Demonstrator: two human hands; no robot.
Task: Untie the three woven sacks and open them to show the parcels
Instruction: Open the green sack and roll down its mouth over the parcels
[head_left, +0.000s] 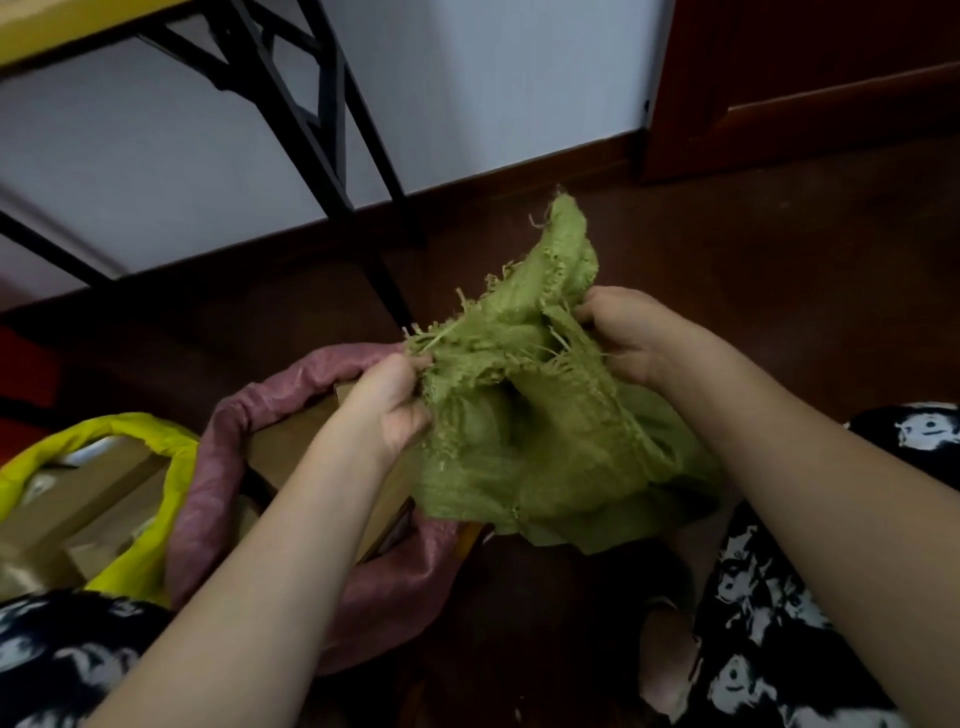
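Both hands are up on the green sack (540, 441) right now, which sits on the dark floor (779, 270) between the person's knees. The left hand (395, 400) has its fingers bunched tight on the frayed edge at the near left of the mouth, loose threads sticking out past the knuckles. The right hand (623, 332) pinches the opposite edge, fingers curled in and clamped on the cloth, and between the two hands the mouth gapes open, a dark hollow showing inside; what lies in it I cannot tell. A crumpled flap of the green weave stands up above the right hand, ragged along its rim. Just to the left, touching the green one, the pink sack (218, 467) has its mouth rolled down in a thick collar, and a brown cardboard box (291, 441) shows inside it, partly behind the left forearm. Further left, the yellow sack (156, 493) is rolled down the same way, with more brown boxes (88, 499) showing in it. Behind them all, black table legs (332, 156) stand against a pale wall (493, 78), and a dark wooden door (805, 78) fills the far right.
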